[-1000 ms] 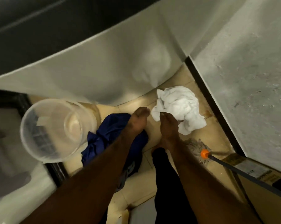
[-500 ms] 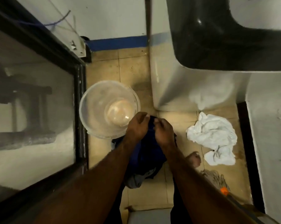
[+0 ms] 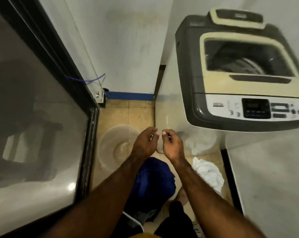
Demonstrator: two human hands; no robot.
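Observation:
A dark blue garment [image 3: 152, 184] lies bunched on the tiled floor beneath my forearms. My left hand [image 3: 145, 143] and my right hand [image 3: 172, 145] hover side by side above it, fingers loosely curled, fingertips nearly meeting. I see nothing held in either hand. A crumpled white cloth [image 3: 208, 172] lies on the floor to the right of the blue garment. A clear plastic bucket [image 3: 110, 148] stands on the floor just left of my left hand, partly hidden by it.
A top-loading washing machine [image 3: 239, 83] with its lid down stands at the right. A dark-framed glass panel [image 3: 33, 100] fills the left. A white ledge [image 3: 274, 177] runs along the right. My bare foot [image 3: 182, 194] shows beside the blue garment.
Both hands have let go of the blue garment and risen above it. The view has tilted up, so the washing machine's top and the back wall now show.

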